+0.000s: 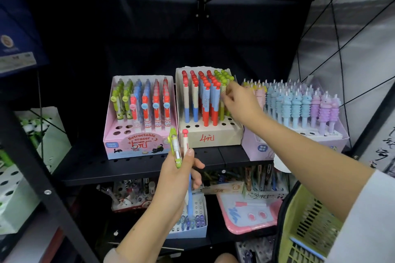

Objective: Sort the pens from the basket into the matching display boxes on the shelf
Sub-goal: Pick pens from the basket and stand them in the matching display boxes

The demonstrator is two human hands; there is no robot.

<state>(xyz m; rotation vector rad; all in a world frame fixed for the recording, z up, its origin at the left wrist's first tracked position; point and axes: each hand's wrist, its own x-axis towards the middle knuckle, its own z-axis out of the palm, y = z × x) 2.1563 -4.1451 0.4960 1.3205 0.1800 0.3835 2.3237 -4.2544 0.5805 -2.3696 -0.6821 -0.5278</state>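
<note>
Down at the bottom right, nearest of all, hangs the green basket [307, 220], with one blue pen [305, 246] lying along its lower edge. Just ahead, the left hand [181, 175] is curled around two pens held upright: a green pen [175, 147] and a red-capped pen [186, 156] whose blue lower half pokes out below the fingers. Both tips rise in front of the shelf [136, 168] edge.

Up on that shelf, three display boxes in a row. On the left, the pink box [136, 145], six columns of pens: two green, two blue-capped, two red, with a few open holes in its front step at the left. In the middle, the beige box [211, 136], marked in red, with columns of red-capped pens and a green column at its right side; its front row of holes stands open. The right hand [241, 98] reaches across to that green column, fingertips [224, 97] pinching a green pen [222, 104] standing in the box. Right again, touching the beige one, the lilac box [299, 145], packed with ridged pens in yellow, pink, blue and purple, too many to count.
</note>
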